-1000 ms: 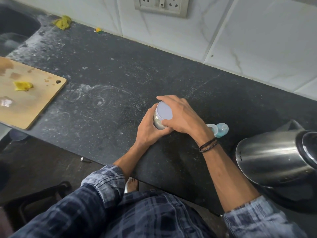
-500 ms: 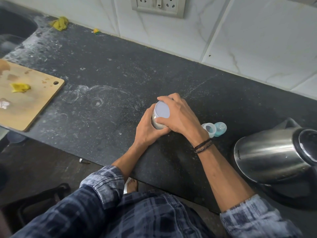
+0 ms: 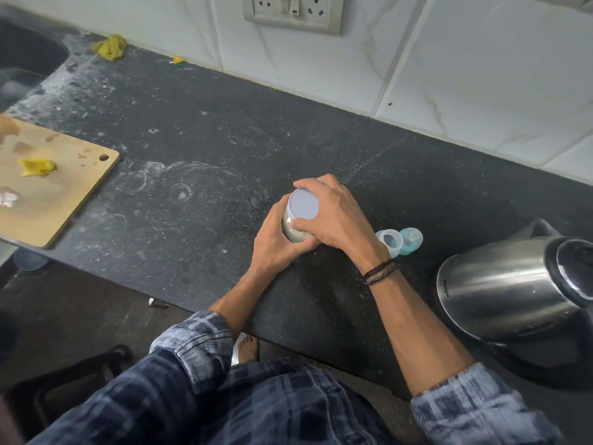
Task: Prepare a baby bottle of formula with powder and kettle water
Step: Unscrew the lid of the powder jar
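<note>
**Entry: both hands on the powder jar, lid on**

The powder jar (image 3: 296, 232) stands upright on the black counter (image 3: 199, 130), near the front edge and straight ahead of me. Pale powder shows through its glass wall.

My left hand (image 3: 272, 244) wraps the jar body from the left and near side, fingers curled around the glass. My right hand (image 3: 335, 216) comes over from the right, its fingers and thumb curled around the rim of the white lid (image 3: 303, 206). The lid top sits uncovered between the two hands.

A clear bottle piece (image 3: 389, 240) and a teal bottle piece (image 3: 411, 239) lie just beyond my right wrist, touching each other; I cannot tell whether they are joined.

The steel kettle (image 3: 513, 290) stands to the right of them, well apart from the jar. A wooden cutting board (image 3: 48, 194) lies far left.
</note>
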`<state>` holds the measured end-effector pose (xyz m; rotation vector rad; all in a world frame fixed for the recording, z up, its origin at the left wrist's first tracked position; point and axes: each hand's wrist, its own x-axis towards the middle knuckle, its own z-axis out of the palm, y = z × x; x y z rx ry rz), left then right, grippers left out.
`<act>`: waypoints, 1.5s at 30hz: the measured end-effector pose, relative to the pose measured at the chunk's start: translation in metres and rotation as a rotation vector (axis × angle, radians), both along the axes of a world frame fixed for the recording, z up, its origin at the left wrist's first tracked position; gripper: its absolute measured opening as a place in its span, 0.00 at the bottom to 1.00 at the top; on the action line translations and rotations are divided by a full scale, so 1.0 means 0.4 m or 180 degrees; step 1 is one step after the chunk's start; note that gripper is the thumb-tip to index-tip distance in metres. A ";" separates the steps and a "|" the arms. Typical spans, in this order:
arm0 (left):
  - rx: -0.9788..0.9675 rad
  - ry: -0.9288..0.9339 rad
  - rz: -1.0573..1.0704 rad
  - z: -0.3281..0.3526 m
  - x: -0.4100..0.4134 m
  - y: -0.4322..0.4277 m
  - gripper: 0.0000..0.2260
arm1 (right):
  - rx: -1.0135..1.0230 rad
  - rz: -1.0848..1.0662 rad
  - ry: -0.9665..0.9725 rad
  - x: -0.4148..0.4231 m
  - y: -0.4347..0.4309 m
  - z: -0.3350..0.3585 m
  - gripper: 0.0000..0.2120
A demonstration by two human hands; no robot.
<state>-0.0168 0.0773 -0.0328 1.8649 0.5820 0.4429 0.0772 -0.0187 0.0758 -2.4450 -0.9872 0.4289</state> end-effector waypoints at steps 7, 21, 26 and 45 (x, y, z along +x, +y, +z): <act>-0.0013 -0.0010 0.0019 0.007 -0.001 -0.001 0.39 | 0.0049 0.0049 0.0073 -0.001 0.003 0.007 0.35; -0.0059 0.0009 -0.0038 0.011 -0.004 -0.002 0.41 | 0.0092 0.0207 0.0316 0.020 0.003 0.014 0.33; -0.0043 0.0009 -0.0044 0.011 -0.005 0.001 0.41 | 0.0276 0.0168 0.0617 0.033 -0.001 0.022 0.32; 0.0148 -0.0146 -0.0151 0.035 -0.007 0.001 0.35 | 0.1460 -0.0557 0.0931 -0.061 -0.201 0.038 0.36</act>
